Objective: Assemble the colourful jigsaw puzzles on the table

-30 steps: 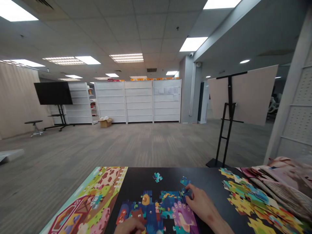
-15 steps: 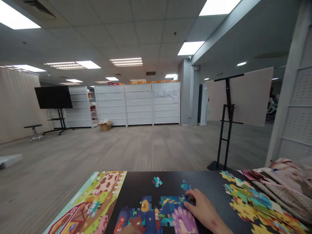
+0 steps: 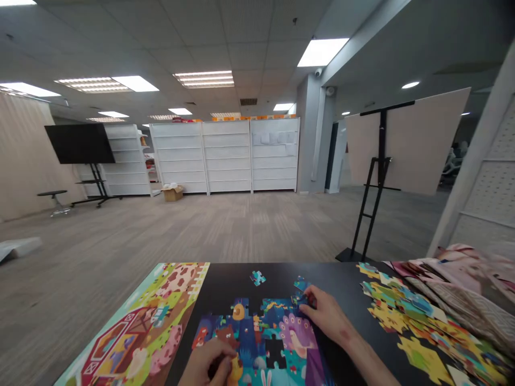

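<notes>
A partly assembled jigsaw puzzle [image 3: 248,343] with dark blue and purple animal pictures lies on the black table. A piece-shaped gap shows the table inside it. At its upper right corner, my right hand [image 3: 328,316] pinches a dark blue puzzle piece [image 3: 298,299] between thumb and fingers, at the puzzle's edge. My left hand [image 3: 210,363] is at the lower left edge, fingers curled and fingertips touching the puzzle beside a yellow figure. What lies between those fingers is hidden. Beyond the puzzle lie a loose teal piece [image 3: 258,277] and a loose blue piece [image 3: 300,283].
A farm-scene picture [image 3: 161,321] lies on the left of the black table [image 3: 235,273]. Several yellow and green pieces [image 3: 406,305] are heaped at the right, beside crumpled fabric [image 3: 462,284]. Further off stand a board on a black stand [image 3: 368,214] and white shelves [image 3: 225,155].
My view has tilted down, showing more of the puzzle. My left hand has come further into view at its lower left. My right hand stays at the upper right corner with the piece.
</notes>
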Motion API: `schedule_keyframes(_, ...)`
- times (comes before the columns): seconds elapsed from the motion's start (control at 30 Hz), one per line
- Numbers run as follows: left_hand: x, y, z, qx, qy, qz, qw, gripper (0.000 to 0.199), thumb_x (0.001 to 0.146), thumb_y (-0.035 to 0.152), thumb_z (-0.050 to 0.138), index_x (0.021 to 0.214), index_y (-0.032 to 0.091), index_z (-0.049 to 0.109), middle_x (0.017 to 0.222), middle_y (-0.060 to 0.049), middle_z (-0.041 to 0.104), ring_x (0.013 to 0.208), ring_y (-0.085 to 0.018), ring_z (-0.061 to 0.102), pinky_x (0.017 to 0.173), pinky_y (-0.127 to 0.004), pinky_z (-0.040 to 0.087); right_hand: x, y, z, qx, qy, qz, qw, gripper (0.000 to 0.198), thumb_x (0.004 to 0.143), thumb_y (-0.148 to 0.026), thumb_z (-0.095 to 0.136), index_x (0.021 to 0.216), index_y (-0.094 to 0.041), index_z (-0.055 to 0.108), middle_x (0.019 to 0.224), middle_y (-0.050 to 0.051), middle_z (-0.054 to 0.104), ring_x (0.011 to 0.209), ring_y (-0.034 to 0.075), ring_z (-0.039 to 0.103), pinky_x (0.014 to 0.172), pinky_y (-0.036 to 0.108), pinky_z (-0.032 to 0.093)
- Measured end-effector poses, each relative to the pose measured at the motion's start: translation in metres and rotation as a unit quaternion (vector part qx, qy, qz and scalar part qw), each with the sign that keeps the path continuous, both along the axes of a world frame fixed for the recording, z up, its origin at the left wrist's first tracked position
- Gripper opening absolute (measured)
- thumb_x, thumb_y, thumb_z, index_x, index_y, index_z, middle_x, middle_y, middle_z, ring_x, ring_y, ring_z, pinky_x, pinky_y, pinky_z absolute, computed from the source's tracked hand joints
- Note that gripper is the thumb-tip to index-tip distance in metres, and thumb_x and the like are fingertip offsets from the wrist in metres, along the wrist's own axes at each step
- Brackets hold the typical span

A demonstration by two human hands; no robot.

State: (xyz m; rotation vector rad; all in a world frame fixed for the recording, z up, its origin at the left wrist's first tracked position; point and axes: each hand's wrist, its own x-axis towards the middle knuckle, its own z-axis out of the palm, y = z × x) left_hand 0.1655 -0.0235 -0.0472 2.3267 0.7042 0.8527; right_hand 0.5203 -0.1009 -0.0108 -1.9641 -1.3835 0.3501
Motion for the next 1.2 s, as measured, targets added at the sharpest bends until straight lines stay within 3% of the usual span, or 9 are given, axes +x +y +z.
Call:
schedule_keyframes(0.1,0.001,-0.01,0.014,-0.02,0.003,0.012,1.0,0.025,0.097,0.033,0.049,0.091,0.022,0.071,0.082,-0.003,0.073,0.075,-0.017,0.067,0.07,-0.022,0.05,-0.01,-0.001,0.007,-0.003,0.048,0.043,0.998,0.023,0.082,-0.029,0.053,0.099,-0.019,0.063,0.068,-0.002,0.061,0.066,0.017,0.06,0.063,0.027,0.044)
schedule_keyframes(0.2,0.002,-0.017,0.023,-0.043,0.01,0.026,0.999,0.027,0.097,0.033,0.047,0.091,0.022,0.07,0.083,-0.004,0.072,0.076,-0.018,0.066,0.071,-0.024,0.049,-0.037,-0.006,0.014,-0.024,0.083,0.107,0.99,0.031,0.08,-0.026,0.056,0.11,-0.02,0.065,0.066,-0.005,0.061,0.059,0.014,0.058,0.058,0.023,0.043)
schedule_keyframes(0.3,0.002,-0.02,0.027,-0.064,0.007,0.029,0.997,0.025,0.096,0.029,0.047,0.092,0.022,0.07,0.086,-0.004,0.071,0.079,-0.018,0.066,0.073,-0.024,0.048,-0.071,-0.011,0.014,-0.051,0.085,0.147,0.984,0.022,0.074,-0.02,0.063,0.094,-0.02,0.07,0.062,-0.006,0.061,0.054,0.012,0.056,0.053,0.021,0.04)
schedule_keyframes(0.43,0.003,-0.021,0.028,-0.062,0.007,0.035,0.997,0.024,0.093,0.024,0.046,0.09,0.021,0.07,0.084,-0.003,0.071,0.077,-0.017,0.065,0.071,-0.024,0.046,-0.095,-0.013,0.012,-0.056,0.045,0.139,0.988,0.018,0.069,-0.013,0.063,0.084,-0.021,0.07,0.06,-0.006,0.061,0.057,0.012,0.054,0.055,0.021,0.036)
schedule_keyframes(0.7,0.003,-0.024,0.035,-0.067,-0.005,0.041,0.997,0.021,0.092,0.021,0.048,0.09,0.021,0.069,0.089,-0.003,0.072,0.084,-0.018,0.066,0.077,-0.025,0.047,-0.1,-0.013,0.012,-0.062,-0.01,0.127,0.99,0.014,0.071,-0.012,0.06,0.082,-0.021,0.064,0.061,-0.005,0.061,0.057,0.012,0.054,0.057,0.022,0.034)
schedule_keyframes(0.9,0.002,-0.024,0.03,-0.076,-0.006,0.043,0.996,0.021,0.093,0.021,0.049,0.092,0.021,0.069,0.09,-0.003,0.072,0.085,-0.019,0.066,0.078,-0.026,0.047,-0.099,-0.015,0.012,-0.067,-0.004,0.14,0.988,0.014,0.074,-0.014,0.06,0.086,-0.021,0.063,0.064,-0.005,0.061,0.058,0.012,0.054,0.057,0.022,0.035)
schedule_keyframes(1.2,0.002,-0.024,0.032,-0.086,0.008,0.031,0.996,0.021,0.095,0.023,0.047,0.091,0.021,0.068,0.089,-0.003,0.071,0.083,-0.019,0.065,0.076,-0.026,0.046,-0.096,-0.02,0.025,-0.014,0.044,0.217,0.975,0.02,0.091,-0.018,0.047,0.098,-0.024,0.065,0.075,-0.003,0.059,0.066,0.015,0.051,0.062,0.026,0.036)
